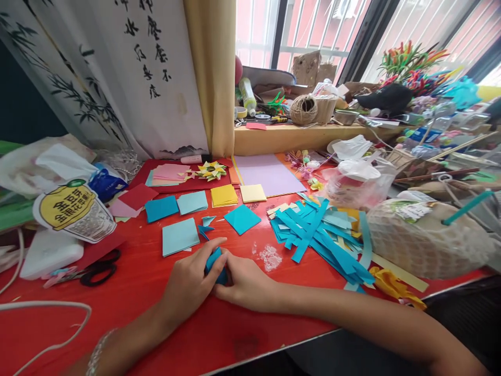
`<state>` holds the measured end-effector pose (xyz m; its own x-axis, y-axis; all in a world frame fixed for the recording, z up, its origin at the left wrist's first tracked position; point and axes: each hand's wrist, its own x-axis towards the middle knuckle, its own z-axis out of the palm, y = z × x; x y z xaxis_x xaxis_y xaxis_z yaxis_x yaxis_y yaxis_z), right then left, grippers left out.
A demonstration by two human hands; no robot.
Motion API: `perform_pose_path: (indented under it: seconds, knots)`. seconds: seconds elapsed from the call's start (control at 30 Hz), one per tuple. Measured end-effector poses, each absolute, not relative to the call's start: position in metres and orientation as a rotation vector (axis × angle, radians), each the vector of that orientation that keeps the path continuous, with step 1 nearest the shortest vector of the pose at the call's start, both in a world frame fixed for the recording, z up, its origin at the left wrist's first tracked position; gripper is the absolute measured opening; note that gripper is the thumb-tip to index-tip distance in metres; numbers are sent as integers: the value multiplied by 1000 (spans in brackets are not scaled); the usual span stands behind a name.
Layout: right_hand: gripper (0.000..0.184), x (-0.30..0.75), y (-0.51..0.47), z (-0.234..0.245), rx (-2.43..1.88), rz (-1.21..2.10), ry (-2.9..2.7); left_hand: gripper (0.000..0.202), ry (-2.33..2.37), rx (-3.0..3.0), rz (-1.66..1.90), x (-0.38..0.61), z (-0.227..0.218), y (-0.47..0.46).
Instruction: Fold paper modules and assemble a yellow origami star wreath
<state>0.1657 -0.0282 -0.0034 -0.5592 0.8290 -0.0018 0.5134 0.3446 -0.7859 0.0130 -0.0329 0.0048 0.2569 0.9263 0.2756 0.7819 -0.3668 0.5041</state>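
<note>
Between my two hands is a small folded piece of blue paper (215, 265), partly hidden by the fingers. My left hand (192, 271) grips it from the left, my right hand (246, 279) pinches it from the right. Just beyond my left fingers lie small folded paper pieces (204, 228), dark blue and light blue. A light blue paper stack (180, 236) sits to their left. Ahead of my hands a blue paper square (242, 219) lies turned cornerwise. Behind are stacks of blue (161, 209), pale blue (192, 202), yellow (224, 196) and cream paper (253, 193).
Blue paper strips (313, 230) are heaped on the red table (144, 318). A netted bag (415, 240) with a straw stands right. Black-handled scissors (99, 269) and a white cable (74, 304) lie left. A yellow-green paper ring (211, 171) rests at the back, below the cluttered windowsill (266, 140).
</note>
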Motion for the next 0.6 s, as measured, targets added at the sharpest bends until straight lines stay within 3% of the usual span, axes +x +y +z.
perform_pose_path:
  seconds: [0.3,0.5,0.6]
  knots:
    - [34,172,-19,4,-916,1409,-2027,50,1461,2171,705,7,2,-30]
    - [41,176,-8,1,-862,1584,-1912,29,1360,2078,795,5,4,-22]
    - [29,175,-4,-5,-852,1613,-1827,27,1331,2051,848,5,4,-19]
